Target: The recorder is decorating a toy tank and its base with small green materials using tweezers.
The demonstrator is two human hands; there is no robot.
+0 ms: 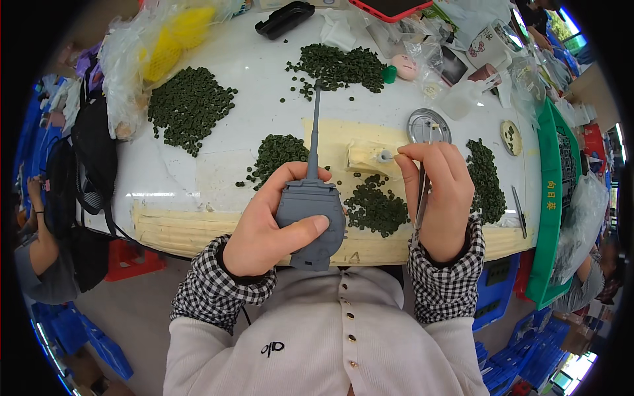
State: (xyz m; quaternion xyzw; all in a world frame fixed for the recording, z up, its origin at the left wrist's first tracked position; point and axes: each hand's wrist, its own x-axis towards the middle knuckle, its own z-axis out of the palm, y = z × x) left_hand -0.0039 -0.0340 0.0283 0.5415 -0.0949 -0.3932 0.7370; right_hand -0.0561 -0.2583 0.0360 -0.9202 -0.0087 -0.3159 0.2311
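My left hand (271,228) is wrapped round a grey model tank turret (310,221), thumb on top. The turret's long barrel points away from me, its tip over the dark green parts at the back. A pair of metal tweezers (421,198) is held in my right hand (441,185), lying along the palm. The thumb and forefinger of that hand pinch together beside a small greyish round piece (384,156); whether they hold it I cannot make out. Under it lies a tape-covered block (363,156). A pile of small round green parts (376,206) sits between my hands.
More piles of green parts lie at the back (340,66), left (191,109) and right (485,181). A round metal dish (429,124) stands behind my right hand. A knife-like tool (519,211) lies near a green crate (551,198). Plastic bags (125,59) crowd the far left.
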